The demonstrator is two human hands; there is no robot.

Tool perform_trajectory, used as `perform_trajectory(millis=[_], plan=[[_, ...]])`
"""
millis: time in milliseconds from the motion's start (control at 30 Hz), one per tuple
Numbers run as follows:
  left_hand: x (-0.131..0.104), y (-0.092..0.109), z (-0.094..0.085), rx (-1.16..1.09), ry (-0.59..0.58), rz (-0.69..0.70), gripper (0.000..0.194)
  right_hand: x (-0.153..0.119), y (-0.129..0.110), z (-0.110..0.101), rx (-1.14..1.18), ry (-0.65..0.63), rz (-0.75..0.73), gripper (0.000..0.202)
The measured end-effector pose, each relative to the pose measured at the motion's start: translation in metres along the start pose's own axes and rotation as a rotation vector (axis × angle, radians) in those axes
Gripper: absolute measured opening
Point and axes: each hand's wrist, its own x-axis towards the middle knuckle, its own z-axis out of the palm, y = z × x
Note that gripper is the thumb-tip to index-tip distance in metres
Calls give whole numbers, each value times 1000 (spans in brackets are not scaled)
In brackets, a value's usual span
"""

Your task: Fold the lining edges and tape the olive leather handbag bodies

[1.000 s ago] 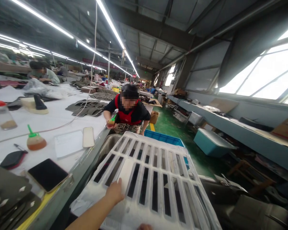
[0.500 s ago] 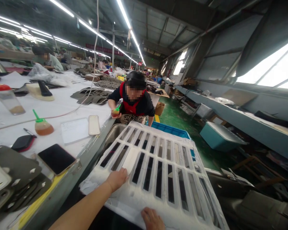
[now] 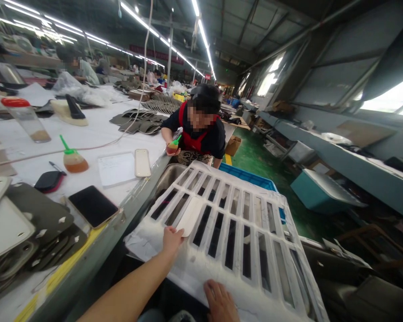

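Note:
A flat off-white panel with rounded corners [image 3: 190, 218] lies across the slats of a white, slatted plastic rack [image 3: 251, 223]. My left hand [image 3: 172, 240] pinches the near end of that panel between thumb and fingers. Close to the rack's near edge, my right hand [image 3: 220, 302] rests on the rim, open, palm down, with nothing in it. Beneath the rack a metal basin [image 3: 172, 171] shows in part; what lies inside is mostly hidden.
Across the rack a person in a red apron [image 3: 199, 120] holds a green-tipped squeeze bottle [image 3: 173, 145]. The table at left bears a phone [image 3: 93, 206], another squeeze bottle [image 3: 75, 160], a brush [image 3: 69, 110] and grey panels [image 3: 47, 210]. A blue crate [image 3: 251, 178] stands behind the rack.
The camera view has swung slightly left, so everything sits further right. More of the panel's near end shows beyond my left fingers. My right hand stays on the rim.

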Motion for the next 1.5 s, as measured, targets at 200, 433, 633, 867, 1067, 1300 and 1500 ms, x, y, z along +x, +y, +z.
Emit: perform_trajectory(millis=[200,433,633,867,1067,1300,1500], plan=[[1,-2,-3,-113,38,6,40,1,7,11,-16,70,11,64],[2,2,-12,-125,71,45,58,3,7,10,-19,61,6,60],[-11,7,-7,-406,66,-212,46,3,2,4,-54,60,11,60],[-15,12,-16,-608,-194,-466,17,3,-4,-3,-65,60,16,64],[1,9,-16,-495,-356,-550,36,3,-5,-5,-23,58,30,73],[5,4,-12,-154,-323,-344,26,12,-7,-1,-111,9,25,79],[7,-5,-18,-19,-304,-81,30,13,-12,-5,-142,-21,36,72]])
